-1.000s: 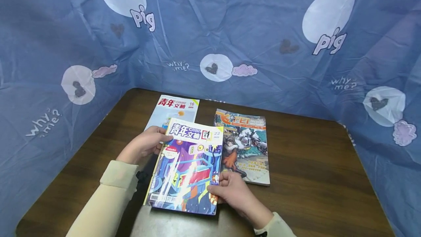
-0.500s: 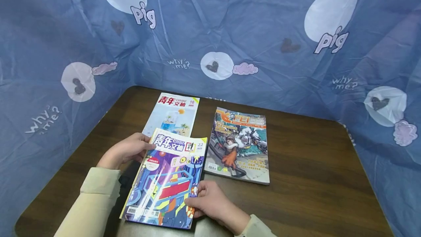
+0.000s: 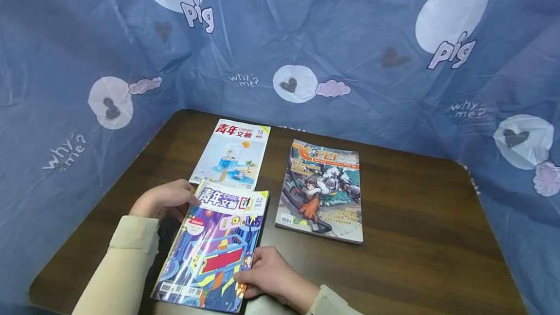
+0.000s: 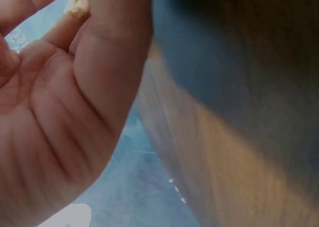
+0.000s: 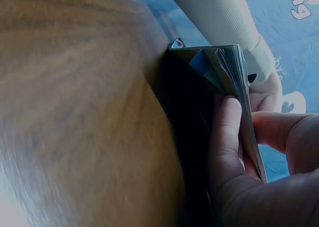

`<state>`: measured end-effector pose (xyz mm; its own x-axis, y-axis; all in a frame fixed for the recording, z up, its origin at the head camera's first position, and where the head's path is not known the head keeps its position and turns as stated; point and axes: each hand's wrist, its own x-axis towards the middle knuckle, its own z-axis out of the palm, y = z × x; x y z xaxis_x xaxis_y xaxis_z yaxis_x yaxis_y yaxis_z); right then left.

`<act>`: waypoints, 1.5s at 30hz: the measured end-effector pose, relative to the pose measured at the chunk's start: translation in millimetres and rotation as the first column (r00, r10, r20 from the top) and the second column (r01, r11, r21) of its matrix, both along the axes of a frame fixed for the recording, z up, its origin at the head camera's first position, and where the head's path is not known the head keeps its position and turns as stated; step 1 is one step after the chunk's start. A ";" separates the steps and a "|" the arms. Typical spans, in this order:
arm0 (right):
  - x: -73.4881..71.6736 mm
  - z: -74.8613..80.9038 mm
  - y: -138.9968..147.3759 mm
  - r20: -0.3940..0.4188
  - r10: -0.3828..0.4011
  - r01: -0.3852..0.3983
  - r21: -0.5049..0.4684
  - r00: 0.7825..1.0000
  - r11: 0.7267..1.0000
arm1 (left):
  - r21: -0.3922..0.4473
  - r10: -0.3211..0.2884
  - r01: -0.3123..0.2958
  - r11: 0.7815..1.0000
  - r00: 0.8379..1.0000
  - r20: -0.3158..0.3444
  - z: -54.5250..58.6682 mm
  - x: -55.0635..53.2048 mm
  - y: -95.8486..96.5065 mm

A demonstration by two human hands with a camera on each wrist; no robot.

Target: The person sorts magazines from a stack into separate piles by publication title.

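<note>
A colourful purple-blue magazine (image 3: 214, 252) marked 22 is held tilted a little above the near left part of the table. My left hand (image 3: 168, 198) grips its upper left edge, thumb on the cover. On the lower right edge, my right hand (image 3: 273, 273) pinches it between thumb and fingers. The right wrist view shows the page edges (image 5: 239, 82) partly fanned, with the fingers underneath. In the left wrist view the left palm (image 4: 55, 122) fills the left side, and its grip is mostly cut off. Just behind lies a white magazine (image 3: 229, 154) marked 16.
Another magazine (image 3: 321, 193), with an orange title and an armoured figure, lies flat right of the held one. The dark wooden table (image 3: 420, 227) ends at a blue patterned cloth (image 3: 372, 77) hanging behind and at both sides.
Both hands have carried the purple-blue magazine left and toward the near edge. More of the white magazine and the orange-titled one now shows.
</note>
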<state>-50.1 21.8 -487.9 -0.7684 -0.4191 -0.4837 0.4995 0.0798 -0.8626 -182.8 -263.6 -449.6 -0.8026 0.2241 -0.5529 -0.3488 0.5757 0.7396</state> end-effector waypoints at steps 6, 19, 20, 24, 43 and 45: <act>-1.1 0.0 -3.2 0.022 0.026 -0.026 0.011 0.999 1.000 | -0.064 -0.019 0.019 0.998 1.000 -0.003 -0.4 -2.8 -1.7; 2.0 1.1 -7.7 0.006 0.008 -0.008 -0.037 1.000 0.999 | -0.161 -0.046 0.041 0.986 0.999 -0.026 11.0 2.7 -3.5; 2.2 1.0 -7.7 0.005 0.008 -0.008 -0.040 1.000 0.999 | -0.162 -0.047 0.042 0.986 0.998 -0.031 11.3 2.9 -3.6; 2.3 1.4 -7.7 0.007 0.013 -0.013 -0.042 1.000 0.999 | -0.159 -0.036 0.031 0.987 0.999 -0.028 11.8 3.9 -4.6; 6.7 4.9 7.0 -0.018 0.036 -0.035 0.035 0.999 0.999 | -0.259 0.047 -0.087 0.962 0.986 -0.157 9.2 3.9 -8.6; 6.5 7.2 11.3 -0.021 0.058 -0.057 0.052 0.998 0.997 | -0.274 0.060 -0.115 0.955 0.978 -0.201 9.5 2.8 -7.7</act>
